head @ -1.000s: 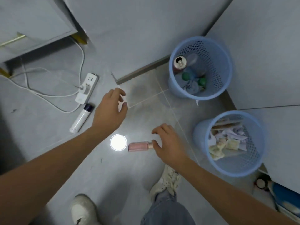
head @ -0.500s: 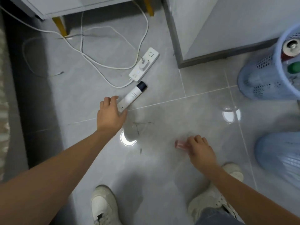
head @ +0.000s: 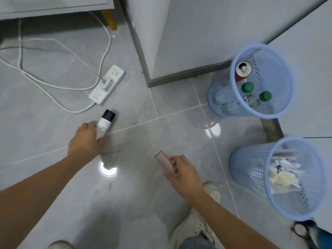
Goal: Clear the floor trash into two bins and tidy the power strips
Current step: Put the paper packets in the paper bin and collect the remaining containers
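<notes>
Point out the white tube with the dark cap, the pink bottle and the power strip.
white tube (head: 103,125), head view, on its white body just above the fingers.
pink bottle (head: 164,161), head view, on its ribbed pink side.
power strip (head: 107,83), head view, on its top face near the plug.

Left hand (head: 84,141) grips white bottle (head: 105,123); right hand (head: 185,174) grips pink tube (head: 164,159).

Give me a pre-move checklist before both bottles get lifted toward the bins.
1. Left hand closed on white bottle: ok.
2. Right hand closed on pink bottle: ok.
3. White bottle clear of power strip and its cable: ok, apart.
4. Bottle bin has room: ok.
5. Paper bin upright and open: ok.
6. Bottles capped: white ok, pink cannot tell.
</notes>
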Demonstrator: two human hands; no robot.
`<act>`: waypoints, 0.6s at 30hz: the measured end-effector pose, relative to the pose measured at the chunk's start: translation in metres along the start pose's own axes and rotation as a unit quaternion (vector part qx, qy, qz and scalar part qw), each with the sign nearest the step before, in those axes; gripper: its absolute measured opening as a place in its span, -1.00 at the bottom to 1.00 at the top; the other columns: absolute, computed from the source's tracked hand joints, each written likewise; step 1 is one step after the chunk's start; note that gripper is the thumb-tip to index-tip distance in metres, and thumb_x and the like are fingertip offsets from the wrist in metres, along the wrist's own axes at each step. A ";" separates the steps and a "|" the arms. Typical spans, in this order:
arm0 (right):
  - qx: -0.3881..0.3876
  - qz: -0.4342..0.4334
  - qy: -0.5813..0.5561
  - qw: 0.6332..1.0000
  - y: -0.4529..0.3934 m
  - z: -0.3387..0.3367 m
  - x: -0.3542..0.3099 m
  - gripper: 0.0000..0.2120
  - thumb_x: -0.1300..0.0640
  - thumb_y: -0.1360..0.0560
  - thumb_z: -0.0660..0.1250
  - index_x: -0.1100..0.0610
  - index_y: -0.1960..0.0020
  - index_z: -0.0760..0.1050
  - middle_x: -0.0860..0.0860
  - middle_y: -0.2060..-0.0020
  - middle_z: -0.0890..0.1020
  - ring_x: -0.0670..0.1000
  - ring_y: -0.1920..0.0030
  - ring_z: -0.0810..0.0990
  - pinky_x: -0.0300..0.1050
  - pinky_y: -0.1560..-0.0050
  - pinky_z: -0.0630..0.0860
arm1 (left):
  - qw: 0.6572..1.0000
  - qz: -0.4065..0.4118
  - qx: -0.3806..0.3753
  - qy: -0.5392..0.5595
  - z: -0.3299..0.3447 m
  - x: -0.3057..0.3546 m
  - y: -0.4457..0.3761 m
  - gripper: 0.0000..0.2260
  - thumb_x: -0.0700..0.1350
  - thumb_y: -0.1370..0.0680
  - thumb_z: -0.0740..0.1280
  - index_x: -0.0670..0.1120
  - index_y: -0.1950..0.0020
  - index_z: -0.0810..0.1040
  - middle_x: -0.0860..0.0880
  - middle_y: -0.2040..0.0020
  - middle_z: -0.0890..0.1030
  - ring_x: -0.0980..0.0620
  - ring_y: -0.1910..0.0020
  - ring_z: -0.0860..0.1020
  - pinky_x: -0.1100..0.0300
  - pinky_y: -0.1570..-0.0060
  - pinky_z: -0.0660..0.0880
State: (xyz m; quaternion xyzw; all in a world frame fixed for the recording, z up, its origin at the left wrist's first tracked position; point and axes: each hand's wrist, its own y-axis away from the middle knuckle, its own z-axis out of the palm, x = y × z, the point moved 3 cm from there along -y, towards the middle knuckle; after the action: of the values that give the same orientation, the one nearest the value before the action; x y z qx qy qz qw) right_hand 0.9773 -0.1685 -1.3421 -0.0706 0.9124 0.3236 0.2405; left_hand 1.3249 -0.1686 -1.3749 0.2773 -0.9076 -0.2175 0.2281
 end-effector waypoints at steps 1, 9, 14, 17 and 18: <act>0.025 0.013 -0.037 0.999 0.008 -0.014 -0.004 -0.61 -0.09 -0.45 0.48 -0.03 -0.22 0.49 -0.10 -0.05 0.54 -0.05 0.08 0.60 -0.16 0.08 0.54 | 1.000 0.011 0.000 0.023 -0.005 0.010 0.015 -0.64 -0.13 -0.54 0.43 -0.19 -0.28 0.45 -0.19 -0.12 0.50 -0.27 -0.11 0.50 -0.11 0.10 0.43; 0.226 -0.013 -0.150 0.962 0.061 -0.185 -0.025 -0.77 0.08 -0.45 0.50 -0.06 -0.02 0.50 -0.17 0.07 0.49 -0.17 0.15 0.54 -0.40 0.21 0.37 | 0.980 0.128 -0.002 0.150 -0.090 0.188 0.099 -0.69 -0.04 -0.43 0.53 0.16 0.13 0.38 0.13 0.22 0.52 0.15 0.29 0.52 0.28 0.34 0.39; 0.352 0.003 -0.139 0.926 0.046 -0.309 0.011 -0.70 0.20 -0.40 0.45 0.05 -0.11 0.53 -0.07 0.01 0.50 -0.14 0.07 0.53 -0.41 0.10 0.39 | 0.945 0.193 -0.022 0.262 -0.117 0.349 0.087 -0.74 0.00 -0.44 0.54 0.18 0.07 0.47 0.12 0.27 0.62 0.27 0.19 0.60 0.43 0.35 0.42; 0.382 0.038 -0.133 0.914 0.017 -0.358 0.047 -0.69 0.17 -0.41 0.44 0.08 -0.13 0.50 -0.03 -0.03 0.53 -0.11 0.08 0.51 -0.39 0.15 0.39 | 0.920 0.236 -0.021 0.311 -0.116 0.427 0.074 -0.73 -0.03 -0.43 0.54 0.23 0.09 0.48 0.40 0.20 0.61 0.41 0.17 0.59 0.56 0.31 0.40; 0.381 0.047 -0.124 0.915 0.006 -0.370 0.059 -0.71 0.15 -0.42 0.44 0.09 -0.12 0.50 -0.01 -0.04 0.54 -0.08 0.08 0.51 -0.36 0.18 0.36 | 0.916 0.245 -0.018 0.316 -0.112 0.448 0.070 -0.73 -0.04 -0.42 0.54 0.26 0.12 0.49 0.45 0.21 0.59 0.44 0.19 0.58 0.58 0.31 0.40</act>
State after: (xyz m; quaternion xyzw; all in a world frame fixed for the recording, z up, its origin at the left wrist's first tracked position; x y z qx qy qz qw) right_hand 0.7787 -0.3934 -1.1179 0.1101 0.9318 -0.0319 0.3445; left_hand 1.0241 -0.4165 -1.1172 0.0969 -0.8235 -0.0721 0.5543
